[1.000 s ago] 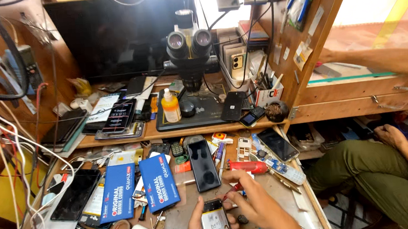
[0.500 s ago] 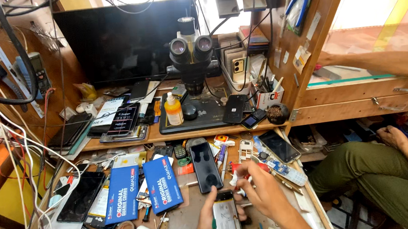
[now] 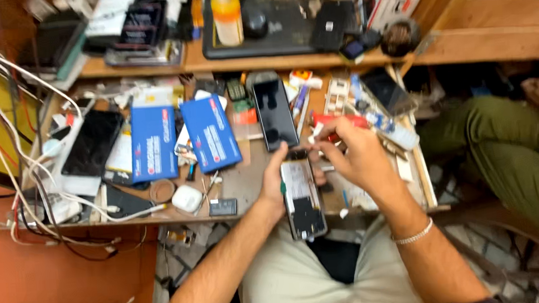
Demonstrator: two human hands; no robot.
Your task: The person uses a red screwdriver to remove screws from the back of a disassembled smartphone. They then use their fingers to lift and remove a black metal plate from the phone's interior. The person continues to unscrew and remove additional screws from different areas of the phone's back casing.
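My left hand (image 3: 276, 186) grips an opened phone (image 3: 302, 195) with its back removed and its insides showing, held over the front edge of the cluttered wooden bench (image 3: 246, 178). My right hand (image 3: 353, 151) hovers just above and to the right of that phone, its fingers pinched on a small white tool or part (image 3: 314, 134) that is too blurred to identify. A bracelet sits on my right wrist. Just beyond my hands a dark phone (image 3: 275, 112) lies flat on the bench.
Two blue boxes (image 3: 153, 140) (image 3: 211, 131), another dark phone (image 3: 92, 142), a white earbud case (image 3: 187, 198) and tangled cables (image 3: 21, 124) crowd the bench. A shelf above holds an orange-capped bottle (image 3: 227, 10) and a black mat. Another person in green trousers (image 3: 496, 135) sits at right.
The view has tilted down and drawn closer to the bench, so the monitor and microscope have left the frame. My hands still hold the opened phone, right fingers working at its top.
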